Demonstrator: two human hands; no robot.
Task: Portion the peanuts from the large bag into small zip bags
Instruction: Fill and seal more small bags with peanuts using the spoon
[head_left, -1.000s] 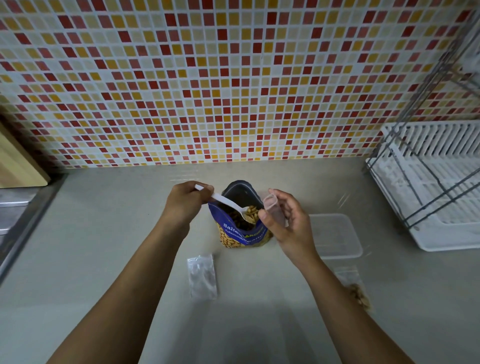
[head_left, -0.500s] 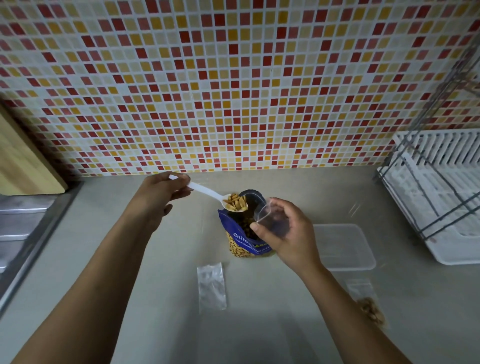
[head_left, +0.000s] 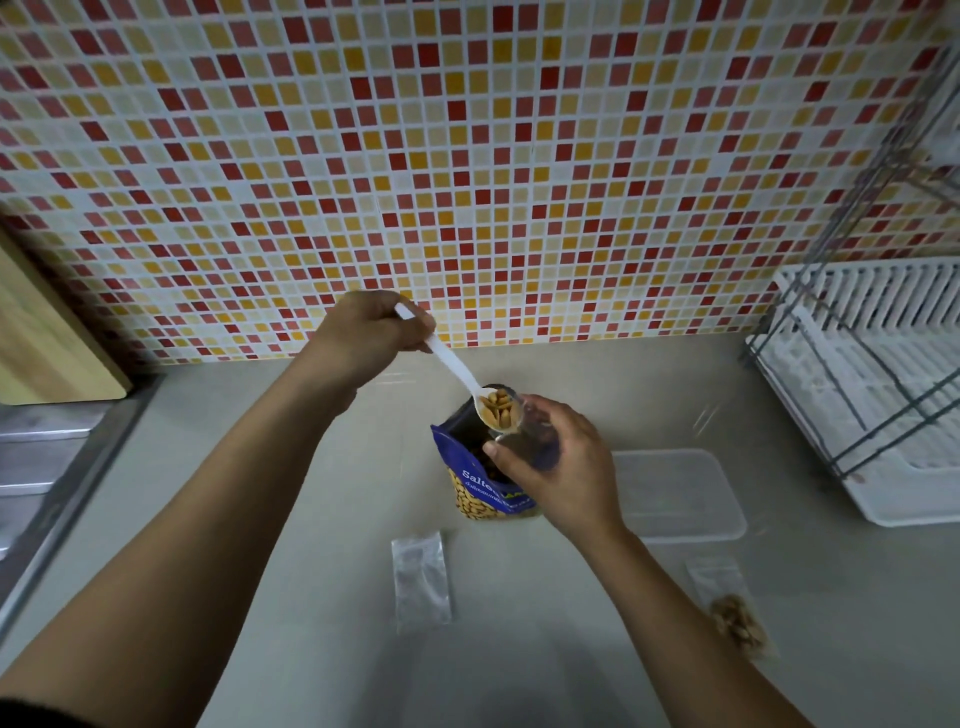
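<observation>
On grey counter below mosaic tiles: large bag upright and open. Just above it, in curled fingers of left hand, white spoon full of peanuts, at mouth of small zip bag pinched by right hand.

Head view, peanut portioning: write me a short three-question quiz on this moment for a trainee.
1. True or false: the white plastic spoon gripped by the left hand carries peanuts.
2. The right hand holds: A) a small clear zip bag; B) the spoon; C) nothing.
3. Fill in: ___ zip bags lie flat on the grey countertop.

Key
1. True.
2. A.
3. Two: an empty bag and a peanut-filled bag.
</observation>
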